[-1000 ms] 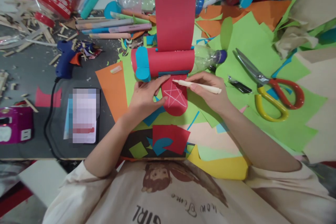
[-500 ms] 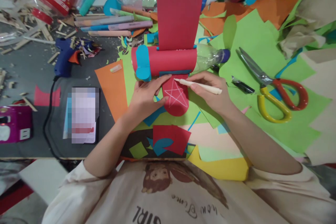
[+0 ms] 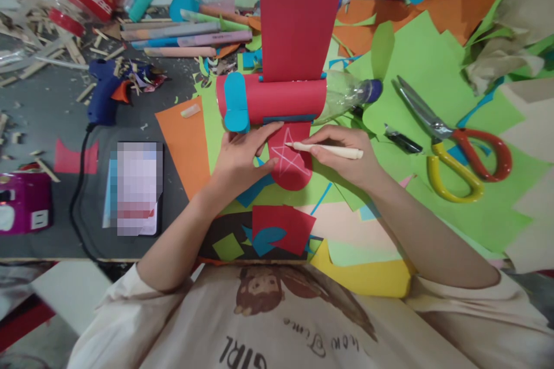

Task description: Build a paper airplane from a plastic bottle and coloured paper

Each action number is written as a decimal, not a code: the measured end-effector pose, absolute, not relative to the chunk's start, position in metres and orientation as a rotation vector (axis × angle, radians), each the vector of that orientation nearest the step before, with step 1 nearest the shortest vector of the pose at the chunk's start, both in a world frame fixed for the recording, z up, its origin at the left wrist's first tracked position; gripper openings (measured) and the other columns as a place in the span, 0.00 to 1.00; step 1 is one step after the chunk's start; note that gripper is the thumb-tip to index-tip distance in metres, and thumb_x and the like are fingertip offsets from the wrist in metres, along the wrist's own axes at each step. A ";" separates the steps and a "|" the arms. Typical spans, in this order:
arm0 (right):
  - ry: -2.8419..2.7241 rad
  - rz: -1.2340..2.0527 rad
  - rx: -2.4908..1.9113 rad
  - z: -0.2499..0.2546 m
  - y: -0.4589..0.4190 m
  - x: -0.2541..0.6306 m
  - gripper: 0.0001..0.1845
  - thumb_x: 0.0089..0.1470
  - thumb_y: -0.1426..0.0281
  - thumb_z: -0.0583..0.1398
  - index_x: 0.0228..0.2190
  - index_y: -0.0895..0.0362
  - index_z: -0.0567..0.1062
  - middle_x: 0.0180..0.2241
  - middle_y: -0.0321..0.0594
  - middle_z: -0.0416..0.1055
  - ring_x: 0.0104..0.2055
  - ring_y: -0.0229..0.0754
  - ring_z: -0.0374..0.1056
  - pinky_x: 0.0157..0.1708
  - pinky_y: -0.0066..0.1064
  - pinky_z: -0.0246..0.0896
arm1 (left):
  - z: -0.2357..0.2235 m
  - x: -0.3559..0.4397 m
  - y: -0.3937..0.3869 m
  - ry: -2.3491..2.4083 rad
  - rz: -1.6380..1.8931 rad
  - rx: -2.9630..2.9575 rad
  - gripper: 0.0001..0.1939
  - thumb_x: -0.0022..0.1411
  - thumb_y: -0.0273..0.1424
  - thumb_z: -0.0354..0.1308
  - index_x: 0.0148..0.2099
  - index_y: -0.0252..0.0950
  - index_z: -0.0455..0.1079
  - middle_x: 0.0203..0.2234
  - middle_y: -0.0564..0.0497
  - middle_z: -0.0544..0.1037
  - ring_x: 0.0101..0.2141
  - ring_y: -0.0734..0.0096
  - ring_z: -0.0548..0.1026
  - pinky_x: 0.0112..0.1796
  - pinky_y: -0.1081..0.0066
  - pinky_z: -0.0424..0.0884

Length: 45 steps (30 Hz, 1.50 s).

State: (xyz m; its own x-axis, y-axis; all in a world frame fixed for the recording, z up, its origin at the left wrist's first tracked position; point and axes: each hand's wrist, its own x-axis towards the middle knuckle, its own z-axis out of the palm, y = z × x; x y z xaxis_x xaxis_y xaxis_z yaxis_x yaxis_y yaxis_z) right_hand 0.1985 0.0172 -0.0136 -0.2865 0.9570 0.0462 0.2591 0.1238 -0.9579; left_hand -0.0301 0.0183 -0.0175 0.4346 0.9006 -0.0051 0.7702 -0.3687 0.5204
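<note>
A plastic bottle (image 3: 340, 94) lies on its side, wrapped in red paper (image 3: 285, 98) with a light-blue paper piece (image 3: 236, 102) at its base end. One long red paper wing (image 3: 300, 17) sticks out away from me; a shorter red wing (image 3: 294, 176) points toward me and bears a star drawn in white lines. My left hand (image 3: 246, 158) rests with fingers apart at the short wing's left edge. Pinched in my right hand (image 3: 346, 153) is a white marker (image 3: 337, 150), its tip on the star's upper part.
Scissors (image 3: 439, 127) with red and yellow handles lie at right on green paper (image 3: 476, 213). At left are a blue glue gun (image 3: 104, 92), a phone (image 3: 138, 190) and a purple box (image 3: 26, 204). Several markers (image 3: 190, 40) and wood bits lie behind. Paper scraps (image 3: 283, 228) sit near the table edge.
The marker tip has moved from the star's top point down and slightly left, and the marker lies flatter. My right hand shifted slightly toward me; my left hand stays in place.
</note>
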 end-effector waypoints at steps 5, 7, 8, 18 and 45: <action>-1.682 1.213 -1.204 -0.015 0.016 0.200 0.08 0.53 0.64 0.64 0.29 0.55 0.81 0.26 0.37 0.77 0.25 0.37 0.68 0.24 0.30 0.59 | -0.016 -0.029 0.018 1.430 0.366 2.223 0.27 0.62 0.32 0.55 0.63 0.42 0.64 0.29 0.54 0.71 0.35 0.67 0.72 0.50 0.66 0.62; -1.644 1.190 -1.203 -0.016 0.016 0.200 0.07 0.53 0.65 0.64 0.30 0.55 0.81 0.27 0.36 0.78 0.26 0.38 0.69 0.25 0.30 0.60 | -0.016 -0.029 0.018 1.442 0.348 2.217 0.27 0.62 0.33 0.55 0.63 0.43 0.63 0.30 0.54 0.71 0.35 0.67 0.72 0.49 0.66 0.62; -1.610 1.166 -1.203 -0.016 0.016 0.200 0.06 0.53 0.66 0.64 0.30 0.54 0.81 0.27 0.36 0.78 0.27 0.38 0.70 0.26 0.30 0.61 | -0.015 -0.029 0.018 1.449 0.338 2.213 0.27 0.62 0.33 0.55 0.64 0.43 0.63 0.30 0.54 0.72 0.35 0.67 0.72 0.49 0.66 0.62; -1.525 1.124 -1.223 -0.016 0.018 0.198 0.05 0.54 0.66 0.65 0.32 0.53 0.80 0.31 0.37 0.79 0.31 0.39 0.73 0.31 0.32 0.68 | -0.012 -0.027 0.019 1.472 0.300 2.185 0.28 0.61 0.31 0.56 0.64 0.43 0.64 0.30 0.54 0.72 0.36 0.66 0.73 0.48 0.66 0.62; -1.521 1.161 -1.281 -0.015 0.018 0.199 0.08 0.51 0.62 0.65 0.28 0.53 0.80 0.28 0.37 0.79 0.29 0.40 0.71 0.28 0.32 0.66 | -0.013 -0.028 0.020 1.457 0.315 2.183 0.28 0.61 0.32 0.57 0.63 0.44 0.63 0.30 0.54 0.73 0.36 0.65 0.73 0.48 0.66 0.63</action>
